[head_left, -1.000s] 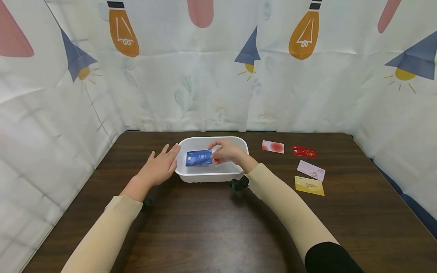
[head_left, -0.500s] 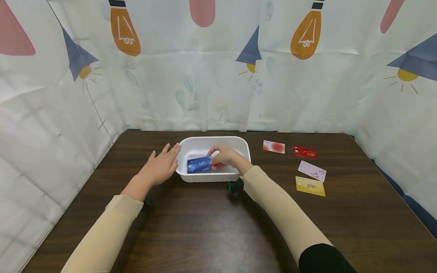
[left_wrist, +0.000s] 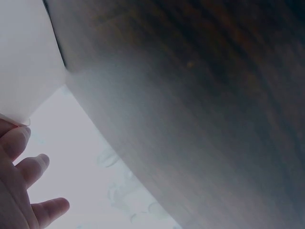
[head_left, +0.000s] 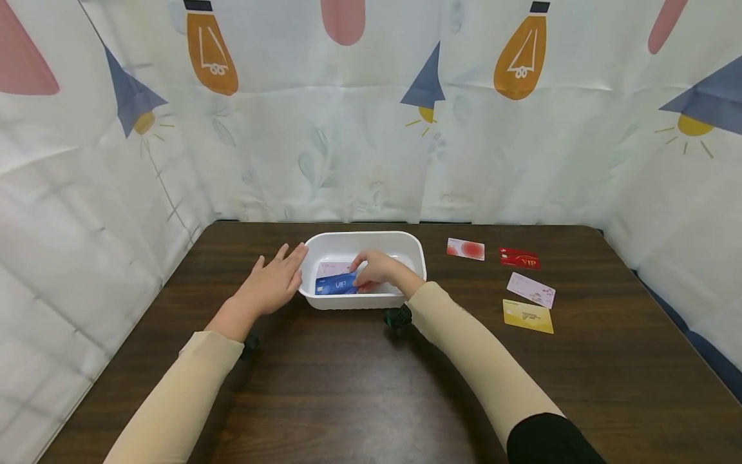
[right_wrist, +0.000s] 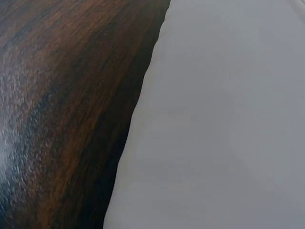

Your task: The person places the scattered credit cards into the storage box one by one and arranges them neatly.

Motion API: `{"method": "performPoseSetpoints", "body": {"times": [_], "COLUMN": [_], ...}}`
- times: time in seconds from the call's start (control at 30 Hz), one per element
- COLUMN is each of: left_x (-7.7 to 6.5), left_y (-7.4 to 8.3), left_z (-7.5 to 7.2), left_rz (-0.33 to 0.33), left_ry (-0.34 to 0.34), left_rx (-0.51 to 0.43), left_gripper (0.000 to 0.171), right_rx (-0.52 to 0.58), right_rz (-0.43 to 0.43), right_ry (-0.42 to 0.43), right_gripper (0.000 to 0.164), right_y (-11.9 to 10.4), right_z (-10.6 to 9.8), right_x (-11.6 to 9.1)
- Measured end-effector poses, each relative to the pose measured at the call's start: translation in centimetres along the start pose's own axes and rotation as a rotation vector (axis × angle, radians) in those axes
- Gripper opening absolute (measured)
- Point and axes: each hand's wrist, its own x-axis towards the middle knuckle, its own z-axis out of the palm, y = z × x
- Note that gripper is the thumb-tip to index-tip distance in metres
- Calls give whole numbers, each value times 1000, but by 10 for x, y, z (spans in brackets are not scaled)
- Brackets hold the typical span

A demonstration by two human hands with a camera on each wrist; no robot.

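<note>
A white plastic basin (head_left: 406, 303) stands on the dark wooden table in the head view. Inside it, my right hand (head_left: 379, 269) pinches the right end of a blue VIP card (head_left: 333, 284), which is low in the basin near its front wall. Partly covered by the blue card, a pale pink card (head_left: 332, 269) lies behind it. My left hand (head_left: 269, 282), fingers straight and spread, touches the basin's left rim. The left wrist view shows several fingertips (left_wrist: 33, 169) of that hand at the basin's edge. In the right wrist view the basin's outer wall (right_wrist: 209, 119) hides the right hand.
To the right of the basin lie several cards on the table (head_left: 371, 380): a white card with a red circle (head_left: 466, 249), a red VIP card (head_left: 519, 258), a pale lilac card (head_left: 530, 290) and a yellow card (head_left: 528, 316). A patterned white curtain (head_left: 371, 161) hangs behind.
My right hand has lowered the blue card toward the basin's front, tilting it and uncovering the pale pink card behind. The left hand has stayed at the rim.
</note>
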Motion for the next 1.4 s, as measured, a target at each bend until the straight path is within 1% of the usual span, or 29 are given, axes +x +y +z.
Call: {"method": "performPoseSetpoints", "body": {"times": [0.17,0.4,0.57,0.73,1.07,1.3,1.4], "left_x": [0,1,2,2,1,1,1], "left_y": [-1,-1,-1,-1,1,0,-1], "left_z": [0,0,0,0,-2,-2,-1], "left_rz": [1,0,-2,-2,0,1,2], "left_ry": [-1,-4,-5,-9,-9,-9,-15], "left_rx": [-3,4,6,8,0,3,3], "left_gripper": [61,60,60,60,60,60,60], "right_rx": [-91,-260,-335,-407,-486,-456,-462], "right_rz": [-18,-9,10,0,-12,5,12], "right_ry": [-6,34,74,94,116,116,118], "right_gripper": [24,19,18,22,24,25,25], "right_y": [-2,-5,-9,-11,-14,-14,-14], "right_z": [4,8,12,16,18,19,20], "right_x": [1,4,5,5,2,2,3]}}
